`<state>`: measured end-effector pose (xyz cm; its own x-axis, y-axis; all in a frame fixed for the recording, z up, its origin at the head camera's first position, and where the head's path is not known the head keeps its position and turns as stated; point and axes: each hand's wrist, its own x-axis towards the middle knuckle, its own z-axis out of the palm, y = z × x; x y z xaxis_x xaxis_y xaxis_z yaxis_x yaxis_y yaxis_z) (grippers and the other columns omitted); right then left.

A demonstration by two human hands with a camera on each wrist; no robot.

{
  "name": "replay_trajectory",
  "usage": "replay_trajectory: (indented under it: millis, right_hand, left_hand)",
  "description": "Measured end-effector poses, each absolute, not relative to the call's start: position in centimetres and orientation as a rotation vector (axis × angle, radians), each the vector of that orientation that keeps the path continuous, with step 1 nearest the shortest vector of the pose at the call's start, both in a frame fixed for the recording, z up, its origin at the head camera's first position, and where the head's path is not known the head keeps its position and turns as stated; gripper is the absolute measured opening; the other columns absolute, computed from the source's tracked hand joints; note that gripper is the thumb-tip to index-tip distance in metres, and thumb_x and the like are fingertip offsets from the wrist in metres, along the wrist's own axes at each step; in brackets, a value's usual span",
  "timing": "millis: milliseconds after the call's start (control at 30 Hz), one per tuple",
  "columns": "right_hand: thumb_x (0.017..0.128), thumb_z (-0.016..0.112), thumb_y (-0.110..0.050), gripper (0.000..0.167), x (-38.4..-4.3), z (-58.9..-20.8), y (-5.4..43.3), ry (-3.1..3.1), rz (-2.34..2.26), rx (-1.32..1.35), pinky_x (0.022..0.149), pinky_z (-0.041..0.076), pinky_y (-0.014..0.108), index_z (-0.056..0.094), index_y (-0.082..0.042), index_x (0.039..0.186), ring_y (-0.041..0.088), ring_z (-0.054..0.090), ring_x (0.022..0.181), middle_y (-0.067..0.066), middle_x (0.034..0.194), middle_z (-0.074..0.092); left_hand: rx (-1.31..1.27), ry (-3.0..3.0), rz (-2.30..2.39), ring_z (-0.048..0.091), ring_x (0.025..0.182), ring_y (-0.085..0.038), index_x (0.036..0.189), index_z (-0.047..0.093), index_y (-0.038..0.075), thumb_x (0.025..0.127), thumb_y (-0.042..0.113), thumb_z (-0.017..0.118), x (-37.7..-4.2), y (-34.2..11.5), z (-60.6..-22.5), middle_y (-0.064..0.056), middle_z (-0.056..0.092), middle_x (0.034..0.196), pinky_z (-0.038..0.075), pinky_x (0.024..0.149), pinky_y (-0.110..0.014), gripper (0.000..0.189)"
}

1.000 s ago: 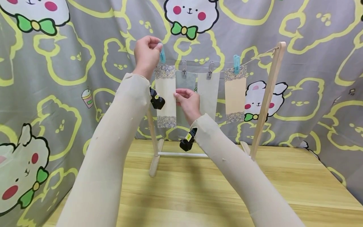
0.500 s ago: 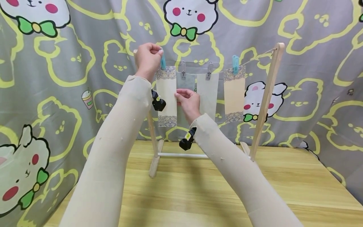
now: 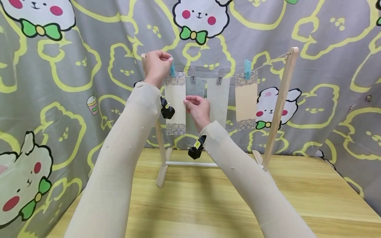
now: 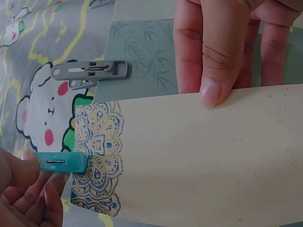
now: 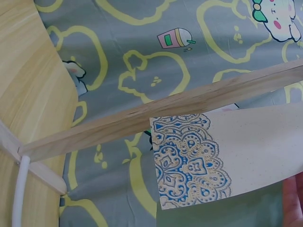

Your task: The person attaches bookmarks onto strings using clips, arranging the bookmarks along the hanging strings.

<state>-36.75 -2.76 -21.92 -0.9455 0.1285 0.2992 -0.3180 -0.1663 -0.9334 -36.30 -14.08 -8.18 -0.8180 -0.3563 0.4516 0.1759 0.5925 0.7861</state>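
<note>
My left hand pinches a teal clothespin at the upper left of the rack. In the left wrist view that clothespin overlaps the blue lace-patterned top end of a cream paper card. My right hand pinches the same card by its right edge, thumb in front. The card hangs upright. Part of its left side is hidden behind a black wrist camera in the head view. In the right wrist view the card's patterned bottom end hangs free.
A grey-green card and an off-white card hang from grey clothespins. A peach card hangs from another teal clothespin. They hang on a string across a wooden rack on the table.
My left hand has come down slightly with the teal clothespin, bringing it lower onto the card's top end. My right hand keeps its pinch on the card's edge.
</note>
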Motion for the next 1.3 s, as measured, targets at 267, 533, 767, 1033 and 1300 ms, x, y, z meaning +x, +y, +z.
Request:
replay_trajectory:
  millis: [267, 533, 767, 1033, 1300]
  right_hand:
    - [0.083, 0.069, -0.001, 0.018, -36.7, -21.6, -2.7, -1.804, 2.183, 0.237, 0.078, 0.054, 0.040, 0.069, 0.001, 0.101, 0.009, 0.061, 0.067, 0.014, 0.096, 0.069]
    - [0.083, 0.069, 0.001, 0.018, -36.7, -21.2, -2.6, -1.780, 2.174, 0.249, 0.063, 0.054, 0.026, 0.068, 0.004, 0.101, 0.008, 0.060, 0.067, 0.015, 0.094, 0.069]
    - [0.083, 0.069, 0.000, 0.018, -36.7, -21.4, -2.2, -1.856, 2.175, 0.263, 0.075, 0.055, 0.034, 0.068, 0.003, 0.102, 0.009, 0.061, 0.070, 0.013, 0.094, 0.069]
    - [0.085, 0.067, 0.001, 0.019, -36.3, -21.3, -1.7, -1.914, 2.168, 0.290, 0.076, 0.055, 0.030, 0.066, 0.004, 0.104, 0.012, 0.062, 0.077, 0.016, 0.100, 0.067]
    - [0.085, 0.068, -0.003, 0.020, -36.0, -21.8, -1.3, -1.929, 2.198, 0.315, 0.081, 0.053, 0.030, 0.066, 0.004, 0.104, 0.010, 0.063, 0.075, 0.016, 0.098, 0.069]
  left_hand:
    - [0.186, -2.277, -1.116, 0.046, 0.117, -0.010, 0.102, 0.072, 0.019, 0.091, 0.031, 0.063, -36.2, -13.6, -8.2, 0.007, 0.065, 0.091, 0.009, 0.112, -0.019, 0.018]
    - [0.186, -2.268, -1.234, 0.049, 0.111, -0.010, 0.110, 0.071, 0.020, 0.090, 0.034, 0.063, -35.9, -13.6, -8.3, 0.005, 0.065, 0.114, 0.036, 0.097, -0.024, 0.025]
    - [0.084, -2.302, -1.278, 0.038, 0.123, -0.011, 0.116, 0.068, 0.014, 0.091, 0.032, 0.062, -35.4, -14.3, -8.7, 0.000, 0.055, 0.127, 0.036, 0.099, -0.022, 0.031]
    - [-0.023, -2.310, -1.348, 0.045, 0.120, -0.009, 0.126, 0.061, 0.013, 0.094, 0.027, 0.059, -34.5, -14.4, -8.9, -0.001, 0.061, 0.125, 0.040, 0.096, -0.020, 0.035]
    - [-0.175, -2.195, -1.441, 0.051, 0.121, -0.011, 0.136, 0.052, 0.014, 0.093, 0.025, 0.060, -33.3, -14.7, -10.2, -0.001, 0.053, 0.136, 0.040, 0.098, -0.020, 0.045]
